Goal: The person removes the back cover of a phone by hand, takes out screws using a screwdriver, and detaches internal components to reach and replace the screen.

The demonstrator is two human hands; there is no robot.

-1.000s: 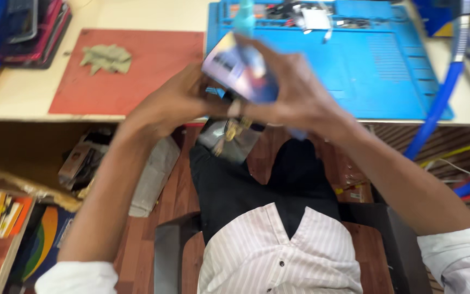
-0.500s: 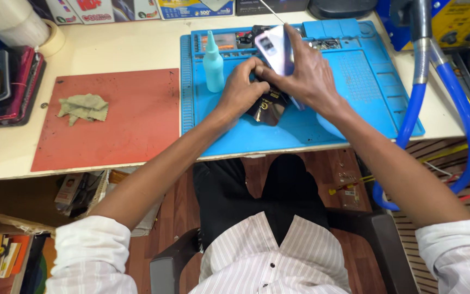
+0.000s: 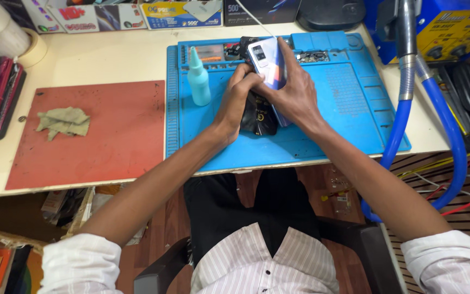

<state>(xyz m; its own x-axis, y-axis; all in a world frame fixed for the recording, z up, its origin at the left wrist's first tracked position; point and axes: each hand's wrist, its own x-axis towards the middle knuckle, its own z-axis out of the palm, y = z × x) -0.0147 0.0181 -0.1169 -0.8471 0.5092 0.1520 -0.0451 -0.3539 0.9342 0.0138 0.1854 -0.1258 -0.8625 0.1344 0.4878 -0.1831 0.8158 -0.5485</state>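
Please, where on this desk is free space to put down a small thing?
Free: the red mat right of the crumpled green cloth, and the blue silicone mat right of the right hand. Crowded: around the teal squeeze bottle, the left hand and the phone.

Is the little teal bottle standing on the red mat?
No, the teal bottle stands upright on the blue mat, left of the hands, while the red mat holds only a crumpled cloth.
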